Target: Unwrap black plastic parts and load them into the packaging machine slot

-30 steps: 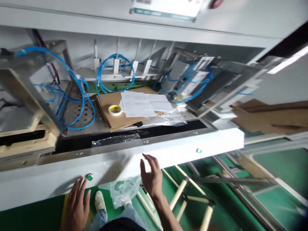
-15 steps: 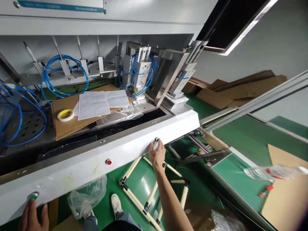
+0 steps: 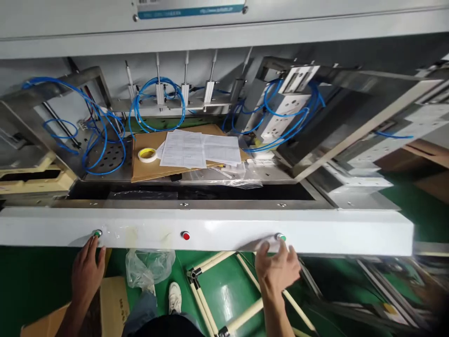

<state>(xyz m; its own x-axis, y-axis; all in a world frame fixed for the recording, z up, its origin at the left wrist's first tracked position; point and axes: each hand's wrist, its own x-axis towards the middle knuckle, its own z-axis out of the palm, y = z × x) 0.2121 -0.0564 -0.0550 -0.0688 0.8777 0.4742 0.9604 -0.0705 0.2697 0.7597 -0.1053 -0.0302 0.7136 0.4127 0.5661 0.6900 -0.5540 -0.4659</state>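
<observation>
My left hand (image 3: 87,269) reaches up to the left green button (image 3: 97,233) on the white front panel (image 3: 224,229). Its fingertips touch or nearly touch the button, fingers stretched out and holding nothing. On the right side, my right hand (image 3: 277,269) is just below the other green button (image 3: 281,237), slightly blurred. Its fingers are spread and bent a little, with nothing in them. Whether a fingertip touches that button I cannot tell. A red button (image 3: 185,236) sits on the panel between both hands.
Behind the panel, printed papers (image 3: 196,150) and a tape roll (image 3: 147,155) lie on cardboard (image 3: 143,172). Coiled blue tubes (image 3: 184,110) and metal cylinders (image 3: 209,92) stand behind. Below are a plastic bag (image 3: 149,267), a cream pipe frame (image 3: 245,314) and a cardboard box (image 3: 114,304).
The view has levelled and swung left, showing more of the machine's left side. My right hand has loosened from its green button, fingers now spread; my left hand stays at its button.
</observation>
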